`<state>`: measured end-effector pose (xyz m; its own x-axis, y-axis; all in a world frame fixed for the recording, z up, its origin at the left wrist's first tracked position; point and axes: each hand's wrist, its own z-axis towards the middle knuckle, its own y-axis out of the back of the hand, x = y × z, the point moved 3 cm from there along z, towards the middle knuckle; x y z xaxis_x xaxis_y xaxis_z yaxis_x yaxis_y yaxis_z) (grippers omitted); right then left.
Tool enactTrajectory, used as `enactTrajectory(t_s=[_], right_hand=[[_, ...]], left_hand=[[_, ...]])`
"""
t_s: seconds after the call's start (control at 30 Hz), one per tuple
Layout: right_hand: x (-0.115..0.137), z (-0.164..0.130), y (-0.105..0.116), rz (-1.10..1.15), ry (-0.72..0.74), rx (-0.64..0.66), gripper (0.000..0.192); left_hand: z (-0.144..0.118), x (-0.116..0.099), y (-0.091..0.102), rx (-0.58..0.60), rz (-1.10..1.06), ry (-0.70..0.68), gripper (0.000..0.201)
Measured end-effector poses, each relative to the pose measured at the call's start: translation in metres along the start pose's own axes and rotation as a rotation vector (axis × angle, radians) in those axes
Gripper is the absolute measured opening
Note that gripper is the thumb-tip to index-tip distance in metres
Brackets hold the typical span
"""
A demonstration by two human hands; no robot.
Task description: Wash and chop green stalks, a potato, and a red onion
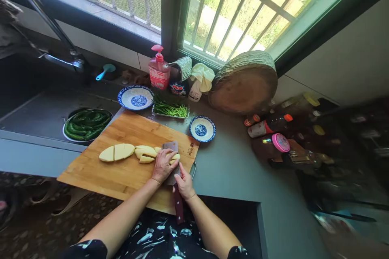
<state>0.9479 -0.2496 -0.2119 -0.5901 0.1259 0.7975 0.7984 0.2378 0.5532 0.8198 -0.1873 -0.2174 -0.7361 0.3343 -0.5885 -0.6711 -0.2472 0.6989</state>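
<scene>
On the wooden cutting board (121,178) lies a row of peeled, pale yellow potato pieces (124,151), some large and some cut smaller. My left hand (164,166) is closed over the potato piece (174,156) at the right end of the row, fingers curled on it. My right hand (184,184) grips a cleaver (178,207) where the blade meets the dark red handle. The handle points toward my body. The blade stands beside my left fingers, partly hidden by both hands, so I cannot tell how deep it sits in the potato.
Behind the board stand a blue-rimmed plate (138,98), a tray of cut green stalks (170,110) and a small blue-patterned dish (202,128). Green peppers fill a bowl (88,124) by the sink. A round wooden block (244,85) leans at the window; bottles (267,126) crowd the right.
</scene>
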Motion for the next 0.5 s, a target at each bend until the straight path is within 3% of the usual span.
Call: enactTrajectory(t_s=[0.17,0.27,0.33,0.4,0.5], right_hand=[[0.012,-0.005,0.001,-0.385,-0.033,0.072,0.059],[0.01,0.018,0.033,-0.488,-0.12,0.04,0.031],[-0.001,0.046,0.074,-0.375,-0.298,-0.142,0.023],[-0.017,0.078,0.117,-0.125,-0.519,-0.374,0.03],[-0.029,0.123,0.149,0.127,-0.605,-0.401,0.03]], left_hand=[[-0.003,0.002,-0.003,0.02,0.131,-0.077,0.026],[-0.004,0.001,-0.006,0.07,0.206,-0.11,0.025],[-0.004,-0.001,-0.006,0.091,0.246,-0.106,0.024],[-0.004,-0.003,-0.007,0.104,0.27,-0.079,0.023],[-0.003,-0.004,-0.008,0.139,0.277,-0.027,0.021]])
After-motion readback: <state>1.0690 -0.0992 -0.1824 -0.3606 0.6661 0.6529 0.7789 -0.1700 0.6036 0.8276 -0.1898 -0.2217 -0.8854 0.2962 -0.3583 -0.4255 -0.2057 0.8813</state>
